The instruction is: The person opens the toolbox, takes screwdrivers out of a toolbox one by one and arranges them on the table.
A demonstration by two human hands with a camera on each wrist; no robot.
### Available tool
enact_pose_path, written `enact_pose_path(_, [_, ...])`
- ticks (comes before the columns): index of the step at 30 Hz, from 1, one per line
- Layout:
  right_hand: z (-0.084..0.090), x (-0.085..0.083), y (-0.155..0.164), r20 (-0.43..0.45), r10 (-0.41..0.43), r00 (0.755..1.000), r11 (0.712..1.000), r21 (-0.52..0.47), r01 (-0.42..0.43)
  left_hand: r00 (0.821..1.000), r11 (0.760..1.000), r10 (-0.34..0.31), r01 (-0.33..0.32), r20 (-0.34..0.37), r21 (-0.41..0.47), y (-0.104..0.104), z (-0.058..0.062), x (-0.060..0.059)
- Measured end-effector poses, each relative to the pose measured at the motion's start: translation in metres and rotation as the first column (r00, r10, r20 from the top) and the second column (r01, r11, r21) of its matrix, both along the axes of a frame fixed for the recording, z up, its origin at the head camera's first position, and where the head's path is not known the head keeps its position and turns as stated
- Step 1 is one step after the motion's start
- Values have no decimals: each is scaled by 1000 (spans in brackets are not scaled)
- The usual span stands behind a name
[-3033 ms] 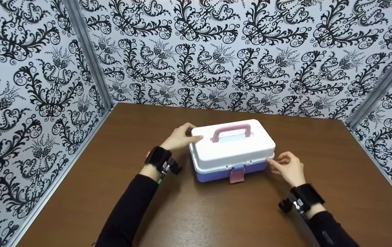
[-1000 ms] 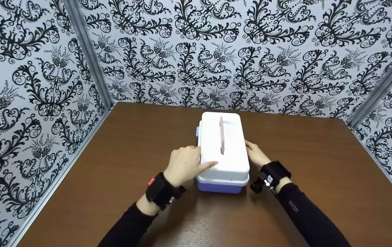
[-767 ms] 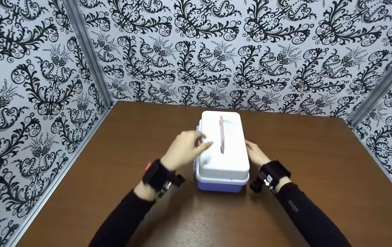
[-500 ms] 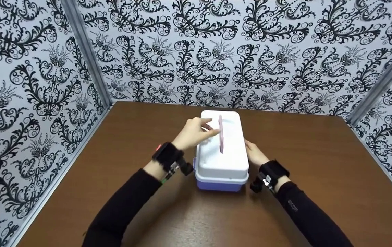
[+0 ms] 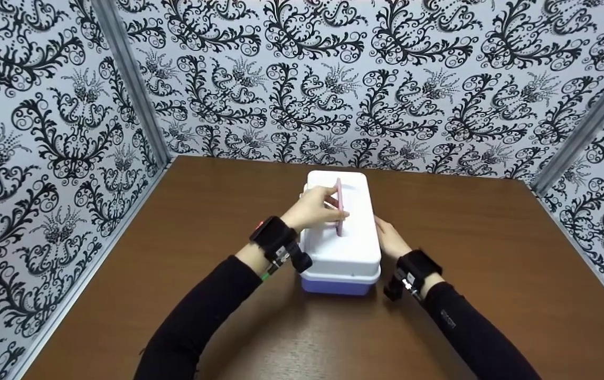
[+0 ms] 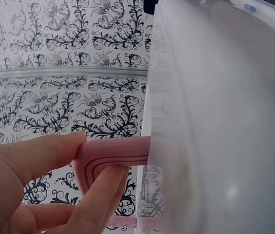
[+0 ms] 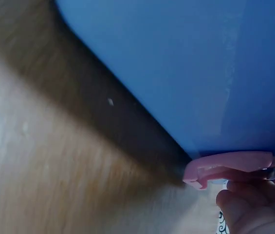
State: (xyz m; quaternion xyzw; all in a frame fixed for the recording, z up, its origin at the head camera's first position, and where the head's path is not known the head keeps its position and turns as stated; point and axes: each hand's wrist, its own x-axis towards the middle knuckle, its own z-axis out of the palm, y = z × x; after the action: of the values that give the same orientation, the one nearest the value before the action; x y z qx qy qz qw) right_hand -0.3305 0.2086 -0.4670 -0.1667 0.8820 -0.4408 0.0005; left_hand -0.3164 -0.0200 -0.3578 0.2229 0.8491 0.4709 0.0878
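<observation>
A toolbox with a white lid (image 5: 352, 250), a blue-violet base (image 5: 336, 287) and a pink handle (image 5: 339, 198) stands upright on the table, its long side running away from me. The left hand (image 5: 313, 208) pinches the handle from the left. Close up in the left wrist view, the thumb and a finger meet the corner of the raised handle (image 6: 115, 148). My right hand (image 5: 390, 240) lies against the box's right side. In the right wrist view, its fingertips are beside the pink latch (image 7: 229, 163), which hangs down against the base. The head view hides this latch and the right fingertips.
The box stands on a brown wooden table (image 5: 217, 221). Patterned black-and-white panels (image 5: 323, 95) rise at the back and both sides, with grey posts at the corners. Both wrists carry black camera straps (image 5: 421, 272).
The toolbox has turned about a quarter turn counterclockwise, its latch side now facing right. My left hand has left its left side and taken the handle. The right hand stays at the right side.
</observation>
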Motion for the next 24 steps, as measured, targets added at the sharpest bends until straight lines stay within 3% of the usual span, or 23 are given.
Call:
enact_pose_path(8, [0,4,0,-45,21,999,1000,-17,-22,1000,1000,12,-12,-17,-14,-5,-2,-2])
enact_pose_path(14, [-1,5,1,-103,71,992,997,-18,-74,999,999,40,-40,6,20,-15,7,0])
enact_pose_path(19, [0,5,0,-95,39,995,999,2,-39,998,997,48,-51,50,64,-36,18,-1])
enact_pose_path(24, [0,6,-2,-145,-4,989,998,67,13,997,995,30,-36,64,93,-64,22,-2])
